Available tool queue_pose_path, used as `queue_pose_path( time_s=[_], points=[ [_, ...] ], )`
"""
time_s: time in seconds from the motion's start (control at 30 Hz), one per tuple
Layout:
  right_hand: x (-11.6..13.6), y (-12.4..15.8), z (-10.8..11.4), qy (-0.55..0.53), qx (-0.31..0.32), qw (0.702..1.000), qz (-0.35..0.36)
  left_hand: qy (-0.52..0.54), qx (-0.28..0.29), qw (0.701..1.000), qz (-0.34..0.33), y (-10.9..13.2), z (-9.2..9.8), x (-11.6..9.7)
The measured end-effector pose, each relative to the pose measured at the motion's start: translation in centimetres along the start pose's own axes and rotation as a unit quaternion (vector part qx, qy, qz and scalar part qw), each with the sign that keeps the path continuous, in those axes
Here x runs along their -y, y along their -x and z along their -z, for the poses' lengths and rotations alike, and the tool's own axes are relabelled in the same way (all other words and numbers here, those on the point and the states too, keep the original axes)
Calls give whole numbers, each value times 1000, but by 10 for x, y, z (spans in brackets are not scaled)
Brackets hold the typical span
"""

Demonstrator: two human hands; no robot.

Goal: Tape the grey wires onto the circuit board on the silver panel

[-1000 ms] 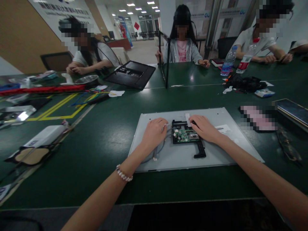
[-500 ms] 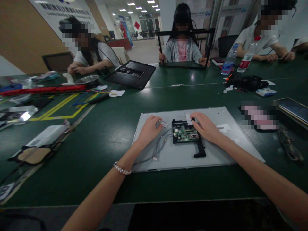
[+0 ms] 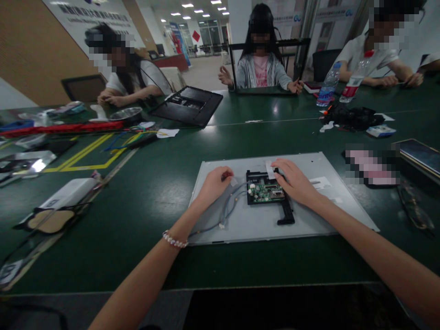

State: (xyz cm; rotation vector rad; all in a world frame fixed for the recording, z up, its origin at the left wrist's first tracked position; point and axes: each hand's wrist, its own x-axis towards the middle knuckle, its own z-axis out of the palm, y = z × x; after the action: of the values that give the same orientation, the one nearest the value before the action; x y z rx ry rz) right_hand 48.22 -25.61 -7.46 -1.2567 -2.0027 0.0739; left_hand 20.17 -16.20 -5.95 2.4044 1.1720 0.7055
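A flat grey metal panel [image 3: 209, 213] lies on the green table. On it sits a black plastic bracket [image 3: 286, 213] carrying a green circuit board [image 3: 263, 192]. Grey cables [image 3: 225, 208] run from the board's left side. To the left of the bracket, my left hand [image 3: 213, 183] pinches a small strip of clear tape [image 3: 234, 181]. Over the bracket's upper right corner, my right hand [image 3: 294, 181] has its fingers and thumb closed around the edge, its fingertips against a whitish tape strip [image 3: 269, 169]. Part of that corner is hidden by the hand.
To the right lie a phone [image 3: 419, 158], a pink-and-black item [image 3: 373, 168] and glasses [image 3: 415, 208]. A white box-like device [image 3: 68, 195] is at left. Farther back are a black panel [image 3: 189, 105], bottles [image 3: 328, 87] and co-workers, one behind an upright black frame [image 3: 302, 59].
My left hand has turned slightly, and the tape in it has shifted a little lower. My right hand stays in place. Across the table, a person's hand has come off the black frame's side.
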Motion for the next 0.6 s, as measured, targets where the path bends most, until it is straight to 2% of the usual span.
queue_pose_path(
  time_s=[0.37, 0.6],
  points=[
    [2, 1, 0, 3, -8, 1000, -6, 20, 16, 999, 40, -3, 6, 9],
    [6, 2, 1, 4, -18, 1000, 7, -20, 48, 998, 27, -1, 12, 8]
  ],
)
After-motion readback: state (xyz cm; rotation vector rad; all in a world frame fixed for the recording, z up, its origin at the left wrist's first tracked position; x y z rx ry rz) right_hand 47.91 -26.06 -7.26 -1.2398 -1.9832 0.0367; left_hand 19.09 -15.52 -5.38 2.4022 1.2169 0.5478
